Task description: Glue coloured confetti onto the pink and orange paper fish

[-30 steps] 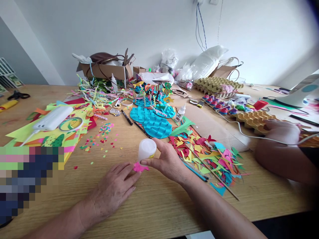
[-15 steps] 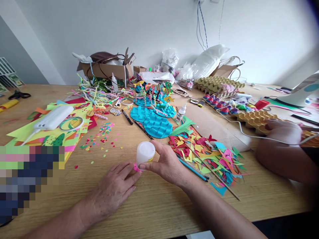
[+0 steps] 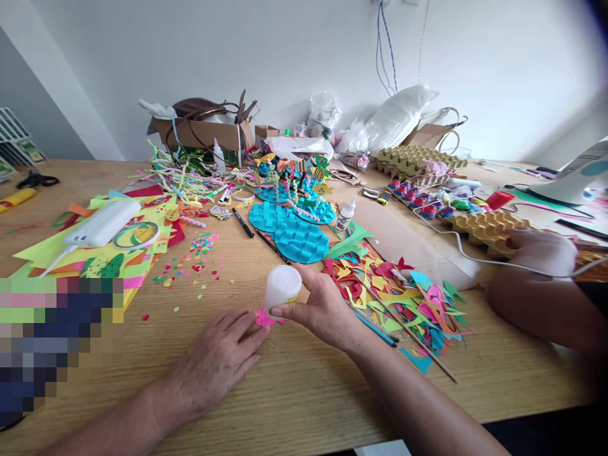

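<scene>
My right hand (image 3: 323,307) is wrapped round a white glue bottle (image 3: 284,288), tipped so that its base faces me. The bottle's nozzle is hidden beneath its body. Under it, a small pink paper fish (image 3: 264,317) lies on the wooden table (image 3: 304,392). The fingertips of my left hand (image 3: 218,348) press on the left edge of the fish and hold it against the tabletop. Ahead of both hands sit blue woven-paper discs (image 3: 301,239), with several coloured paper fish standing on the farther ones (image 3: 273,193).
A second glue bottle (image 3: 345,214) stands upright beside the discs. Paper scraps (image 3: 394,294) and a wooden stick (image 3: 427,351) lie to the right. At left are coloured sheets (image 3: 52,244) under a power bank (image 3: 102,223). Another person's arm (image 3: 532,291) rests at far right near egg trays (image 3: 484,231).
My right hand has moved the glue bottle slightly up and to the right, so more of the pink paper fish shows. My left hand stays in place.
</scene>
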The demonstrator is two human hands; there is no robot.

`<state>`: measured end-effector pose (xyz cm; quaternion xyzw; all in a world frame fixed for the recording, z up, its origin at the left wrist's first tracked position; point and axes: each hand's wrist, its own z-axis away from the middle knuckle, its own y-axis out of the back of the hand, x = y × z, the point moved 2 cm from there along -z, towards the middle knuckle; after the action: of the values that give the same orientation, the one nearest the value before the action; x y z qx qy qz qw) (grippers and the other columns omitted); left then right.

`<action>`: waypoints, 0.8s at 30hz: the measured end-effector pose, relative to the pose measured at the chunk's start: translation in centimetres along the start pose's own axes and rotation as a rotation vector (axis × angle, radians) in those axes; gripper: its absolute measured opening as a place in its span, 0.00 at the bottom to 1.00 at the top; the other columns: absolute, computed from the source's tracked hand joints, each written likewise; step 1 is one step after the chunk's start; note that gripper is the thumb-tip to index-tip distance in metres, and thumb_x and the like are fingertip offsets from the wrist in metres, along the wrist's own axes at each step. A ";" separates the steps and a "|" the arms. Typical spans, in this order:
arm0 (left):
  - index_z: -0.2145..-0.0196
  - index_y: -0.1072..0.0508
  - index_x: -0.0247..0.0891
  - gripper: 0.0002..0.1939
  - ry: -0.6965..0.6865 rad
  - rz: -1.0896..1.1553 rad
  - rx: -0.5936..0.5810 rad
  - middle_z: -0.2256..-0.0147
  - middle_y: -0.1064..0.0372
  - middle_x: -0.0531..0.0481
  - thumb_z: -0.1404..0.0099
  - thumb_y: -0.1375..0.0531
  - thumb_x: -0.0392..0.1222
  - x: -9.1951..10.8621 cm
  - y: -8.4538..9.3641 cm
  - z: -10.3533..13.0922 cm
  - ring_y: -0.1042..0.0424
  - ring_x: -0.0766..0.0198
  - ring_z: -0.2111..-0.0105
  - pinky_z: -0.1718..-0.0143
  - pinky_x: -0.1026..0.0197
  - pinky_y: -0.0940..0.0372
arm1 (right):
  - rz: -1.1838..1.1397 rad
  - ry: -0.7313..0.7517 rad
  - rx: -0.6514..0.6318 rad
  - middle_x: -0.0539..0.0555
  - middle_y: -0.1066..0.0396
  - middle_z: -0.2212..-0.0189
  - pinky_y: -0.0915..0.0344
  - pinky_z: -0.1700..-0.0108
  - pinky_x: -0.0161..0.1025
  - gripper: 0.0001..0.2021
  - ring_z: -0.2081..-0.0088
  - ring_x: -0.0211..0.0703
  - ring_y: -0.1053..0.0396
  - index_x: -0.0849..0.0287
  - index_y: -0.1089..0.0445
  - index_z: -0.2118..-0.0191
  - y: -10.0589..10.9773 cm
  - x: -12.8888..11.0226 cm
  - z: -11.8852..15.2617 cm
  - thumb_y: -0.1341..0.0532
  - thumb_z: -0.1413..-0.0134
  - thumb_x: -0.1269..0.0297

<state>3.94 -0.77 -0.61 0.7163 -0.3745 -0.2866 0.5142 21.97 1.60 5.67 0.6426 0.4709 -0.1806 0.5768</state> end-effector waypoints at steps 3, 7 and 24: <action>0.52 0.35 0.41 0.17 0.006 -0.003 0.001 0.57 0.35 0.45 0.40 0.47 0.36 0.0 0.1 0.0 0.36 0.55 0.56 0.58 0.51 0.35 | -0.005 0.022 -0.014 0.47 0.34 0.73 0.43 0.69 0.32 0.12 0.70 0.38 0.36 0.60 0.36 0.69 0.0 -0.1 0.0 0.35 0.59 0.60; 0.54 0.34 0.40 0.15 0.010 0.005 0.000 0.57 0.34 0.45 0.40 0.48 0.36 0.1 0.3 -0.1 0.35 0.55 0.57 0.59 0.51 0.35 | 0.020 0.009 0.003 0.47 0.35 0.74 0.43 0.70 0.32 0.12 0.70 0.38 0.37 0.60 0.36 0.70 0.0 0.0 -0.1 0.35 0.59 0.59; 0.52 0.35 0.38 0.20 0.000 0.015 -0.020 0.56 0.35 0.43 0.43 0.44 0.33 0.2 0.4 -0.1 0.36 0.53 0.56 0.58 0.49 0.34 | -0.036 0.034 0.031 0.48 0.34 0.73 0.42 0.68 0.33 0.14 0.70 0.39 0.37 0.60 0.36 0.69 -0.3 0.1 -0.1 0.35 0.60 0.59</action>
<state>3.99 -0.95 -0.21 0.7081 -0.3772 -0.2866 0.5236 21.77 1.72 5.48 0.6459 0.4891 -0.1871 0.5555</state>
